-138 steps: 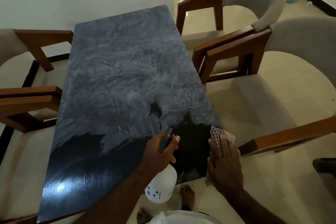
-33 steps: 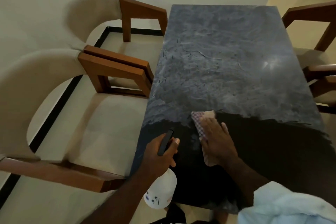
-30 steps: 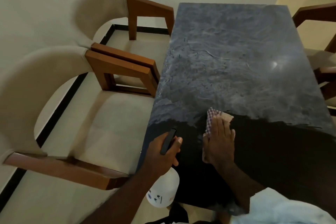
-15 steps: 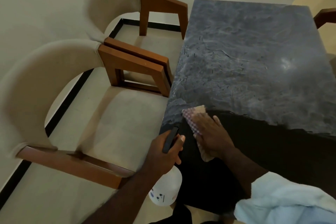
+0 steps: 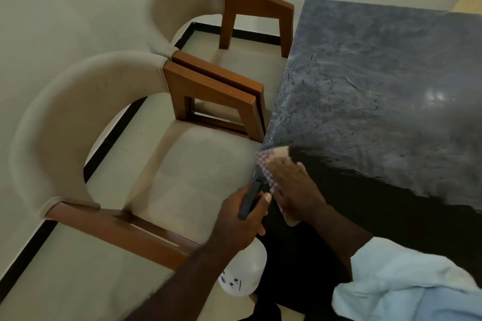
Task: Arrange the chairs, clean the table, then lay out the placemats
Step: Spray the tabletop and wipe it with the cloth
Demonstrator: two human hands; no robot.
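Observation:
The dark table is grey and smeared over its far part, black and wiped along the near strip. My right hand presses flat on a checked cloth at the table's left edge, where the grey meets the black. My left hand grips the black trigger head of a white spray bottle, which hangs below the table's near-left corner.
Two beige padded chairs with brown wooden arms stand along the table's left side, the near chair and the far chair, arms touching. A cream wall and black skirting run behind them. My light blue sleeve covers the near right.
My right hand has wiped the cloth leftwards to the table's left edge. The view has swung left. My left hand still holds the bottle in the same place.

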